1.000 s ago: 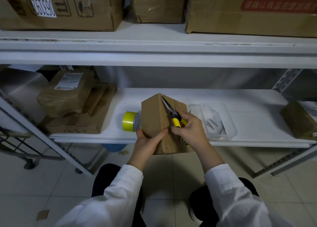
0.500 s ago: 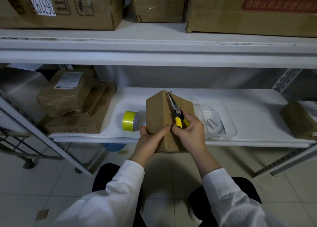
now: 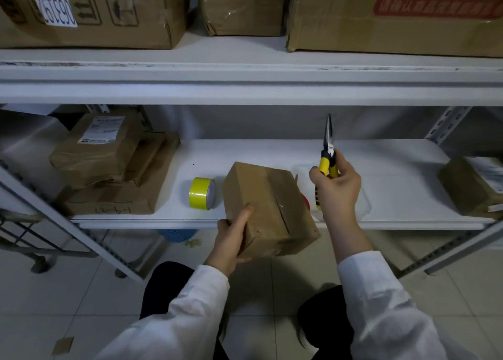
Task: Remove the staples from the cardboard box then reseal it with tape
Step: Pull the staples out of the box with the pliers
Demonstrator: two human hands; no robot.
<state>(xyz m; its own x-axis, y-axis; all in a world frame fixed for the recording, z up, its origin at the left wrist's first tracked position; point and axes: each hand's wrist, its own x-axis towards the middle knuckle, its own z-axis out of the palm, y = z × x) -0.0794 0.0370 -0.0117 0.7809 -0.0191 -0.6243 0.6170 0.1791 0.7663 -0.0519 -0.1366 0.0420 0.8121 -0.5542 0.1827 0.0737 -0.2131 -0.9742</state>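
Cardboard box [image 3: 268,210], gripped by left hand [image 3: 231,240]; right hand [image 3: 336,188] has lifted closed pliers [image 3: 328,147] clear, seemingly extracting a staple.

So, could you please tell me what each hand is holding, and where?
Left hand grips the cardboard box at its near-left corner; right hand holds needle-nose pliers by their yellow handles.

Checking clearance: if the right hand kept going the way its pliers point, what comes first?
Nothing close: the right hand aims the pliers up; probably the upper shelf underside, though depth is unclear.
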